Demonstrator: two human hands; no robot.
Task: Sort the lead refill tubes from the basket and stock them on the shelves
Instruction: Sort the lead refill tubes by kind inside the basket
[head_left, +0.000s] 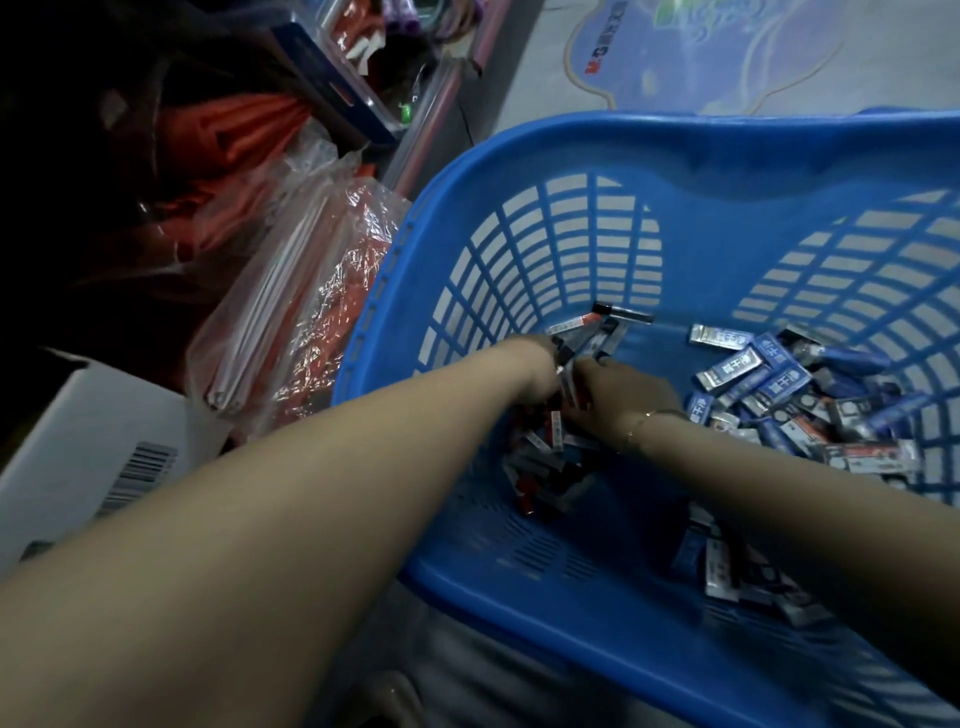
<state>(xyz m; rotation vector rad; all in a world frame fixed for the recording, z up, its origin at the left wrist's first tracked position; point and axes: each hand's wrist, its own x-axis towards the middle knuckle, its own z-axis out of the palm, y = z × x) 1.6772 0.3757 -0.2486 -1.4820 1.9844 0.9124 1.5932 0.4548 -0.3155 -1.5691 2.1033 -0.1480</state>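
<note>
Two piles of tubes lie in the basket (691, 156), largest item in view, tilted toward the person. Blue pile (789, 395): right side of the floor, spreading toward the near rim. Red-black pile (545, 467): left of centre, directly under both hands. Tubes lie at mixed angles, no common long axis; a few (597, 322) rest against the far wall just beyond the hands. Left hand (540, 364) and right hand (618, 395) meet over the red-black pile, touching or nearly so, with a bundle of tubes between them. Judged: both pinch that bundle; the left is a shade nearer the far tubes. Fingers are hidden by the backs of the hands, grip unconfirmed. Shelves not clearly visible; dim clutter at left. Labels too blurred to read.
</note>
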